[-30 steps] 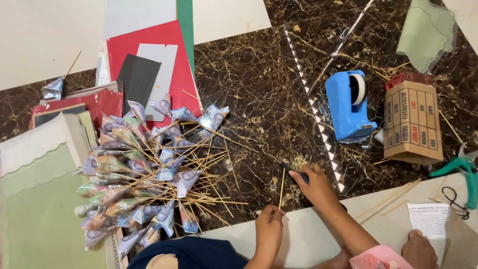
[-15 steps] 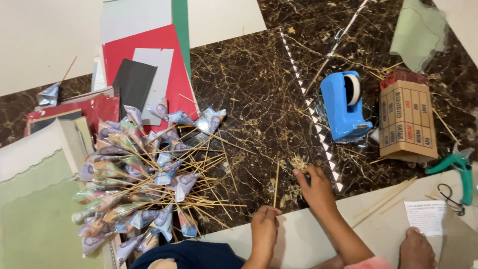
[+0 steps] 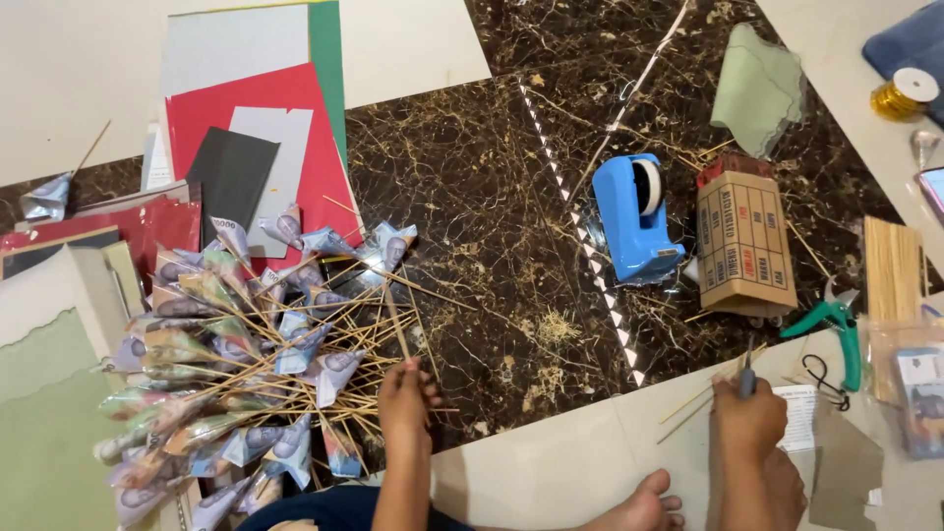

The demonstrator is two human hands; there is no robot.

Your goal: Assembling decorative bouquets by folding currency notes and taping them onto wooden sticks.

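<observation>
Pinching one thin wooden skewer (image 3: 397, 324) near its lower end, left hand (image 3: 408, 393) stays closed on it; stick judged light, stiff, brittle; right hand (image 3: 747, 421) clamps small dark tool (image 3: 747, 379).

Bright even light, soft shadows, sharp

Open dark marble floor (image 3: 492, 197) lay between the skewer pile (image 3: 246, 364) and blue tape dispenser (image 3: 637, 221). Right of it, cardboard box (image 3: 744, 241), green cutters (image 3: 836, 329) and skewer bundle (image 3: 893, 270) crowded passage.
</observation>
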